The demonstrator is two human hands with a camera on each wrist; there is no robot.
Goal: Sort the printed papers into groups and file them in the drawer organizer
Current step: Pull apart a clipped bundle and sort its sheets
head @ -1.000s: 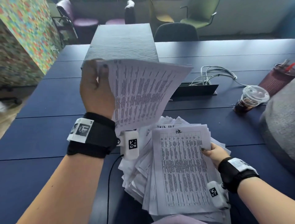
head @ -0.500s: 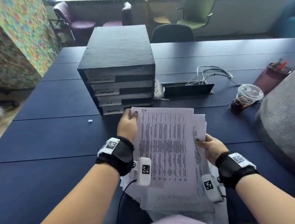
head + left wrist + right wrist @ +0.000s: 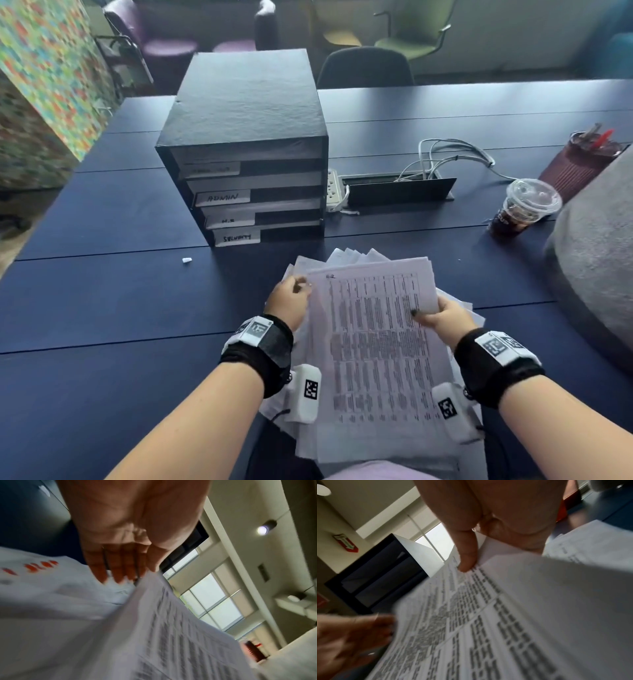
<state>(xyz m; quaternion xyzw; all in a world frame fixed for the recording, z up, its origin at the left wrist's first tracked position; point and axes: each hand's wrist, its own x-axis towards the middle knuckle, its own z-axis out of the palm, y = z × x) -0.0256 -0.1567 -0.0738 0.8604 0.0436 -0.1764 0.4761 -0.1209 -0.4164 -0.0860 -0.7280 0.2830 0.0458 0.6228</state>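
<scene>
A fanned stack of printed papers (image 3: 376, 342) lies at the near edge of the dark blue table (image 3: 102, 291). My left hand (image 3: 291, 298) holds the left edge of the top sheets, fingers slid under them (image 3: 120, 569). My right hand (image 3: 433, 315) pinches the right edge, thumb (image 3: 467, 555) on top of the printed page (image 3: 488, 615). Just beyond the stack stands the black drawer organizer (image 3: 246, 113), with several drawers pushed in. Its white labels include ADMIN (image 3: 222, 197) and SECURITY (image 3: 236, 237).
An iced drink cup (image 3: 524, 209) and a ribbed maroon cup with pens (image 3: 575, 164) stand at the right. A cable box (image 3: 400, 192) and power strip (image 3: 334, 192) sit beside the organizer. A grey bulk (image 3: 596, 274) fills the right edge. A small white scrap (image 3: 186, 260) lies left.
My left hand has brought the raised sheet down onto the stack and now holds its left edge. The right hand has shifted slightly up the right edge.
</scene>
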